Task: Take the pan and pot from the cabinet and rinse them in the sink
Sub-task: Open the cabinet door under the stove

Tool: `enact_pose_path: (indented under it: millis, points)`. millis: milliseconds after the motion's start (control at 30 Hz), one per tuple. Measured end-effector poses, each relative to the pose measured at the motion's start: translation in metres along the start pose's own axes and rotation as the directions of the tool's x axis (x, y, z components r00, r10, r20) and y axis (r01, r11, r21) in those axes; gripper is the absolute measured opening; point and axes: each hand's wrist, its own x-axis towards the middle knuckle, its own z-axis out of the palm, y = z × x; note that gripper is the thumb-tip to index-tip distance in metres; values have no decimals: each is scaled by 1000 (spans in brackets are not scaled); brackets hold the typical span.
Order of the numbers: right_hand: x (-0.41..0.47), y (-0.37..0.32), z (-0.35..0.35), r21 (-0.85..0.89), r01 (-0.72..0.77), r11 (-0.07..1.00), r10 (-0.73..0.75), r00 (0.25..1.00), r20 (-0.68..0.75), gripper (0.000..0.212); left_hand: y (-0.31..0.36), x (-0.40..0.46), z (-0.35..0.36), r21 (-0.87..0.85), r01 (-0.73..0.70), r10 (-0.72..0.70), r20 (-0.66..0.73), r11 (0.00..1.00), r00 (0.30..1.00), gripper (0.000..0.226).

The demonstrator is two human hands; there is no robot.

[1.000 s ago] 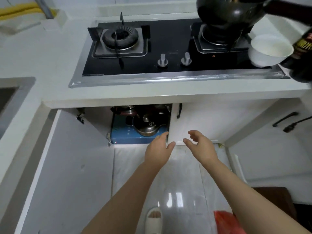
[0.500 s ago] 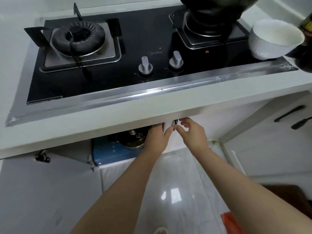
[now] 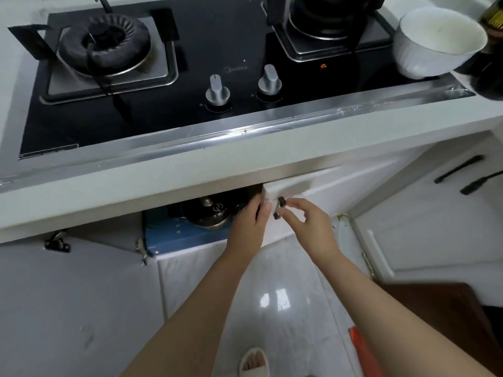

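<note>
Our left hand point(image 3: 251, 221) grips the free edge of the cabinet door point(image 3: 304, 194), fingers curled round it, while our right hand point(image 3: 307, 221) pinches the door's black handle point(image 3: 280, 206). The pot point(image 3: 209, 213) sits inside the cabinet on a blue box point(image 3: 174, 235), just left of the door and behind our left hand, which is nearer. We cannot make out the pan.
</note>
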Motion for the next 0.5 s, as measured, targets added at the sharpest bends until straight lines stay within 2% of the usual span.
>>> enact_pose_path:
  millis: [133, 267, 500]
  points:
    - [-36, 7, -18, 56, 17, 998, -11, 994, -109, 41, 7, -37, 14, -80, 131, -130, 15, 988, 991, 36]
    - [-71, 18, -40, 21, 102, 995, -94, 970, -223, 47, 21, -81, 31, -95, 173, -169, 52, 980, 984, 32]
    - [-115, 40, -80, 11, 68, 998, -65, 980, -188, 39, 41, -127, 63, -87, 214, -207, 87, 973, 975, 27]
